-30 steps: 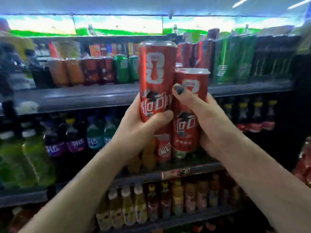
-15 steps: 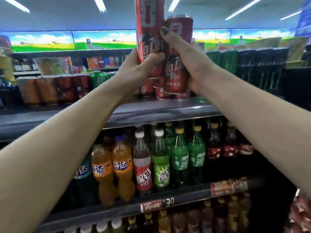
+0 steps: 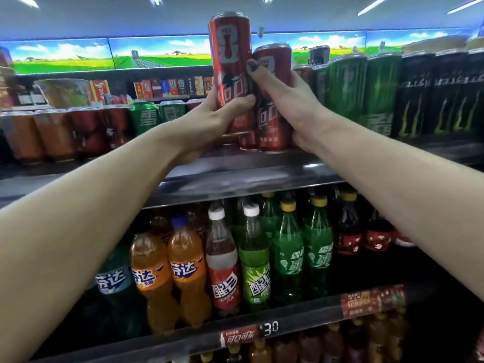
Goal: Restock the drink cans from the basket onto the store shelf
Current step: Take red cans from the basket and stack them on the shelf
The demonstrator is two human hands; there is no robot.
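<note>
Above the front edge of the dark metal shelf (image 3: 235,176), both hands are raised side by side, each wrapped round a tall slim red drink can. The left hand (image 3: 217,119) grips the left red can (image 3: 230,56) near its lower half, thumb across the front, holding it upright and clear of the shelf, its top higher than its neighbour's. The right hand (image 3: 290,100) curls round the right red can (image 3: 273,111), thumb with dark-painted nail lying on the can's upper front; this can's base sits at or just over the shelf board, though whether it touches cannot be told. The two cans touch along their sides. Behind the right hand stand more red cans (image 3: 303,74), and further right a row of green cans (image 3: 364,90), then black cans (image 3: 440,93). Left of the left hand stand smaller green cans (image 3: 144,119) and blurred orange and dark red packs (image 3: 55,132). Below the forearms, on the next shelf, stand orange soda bottles (image 3: 170,273), a red-labelled bottle (image 3: 224,265) and green bottles (image 3: 288,255). The basket is out of view.
</note>
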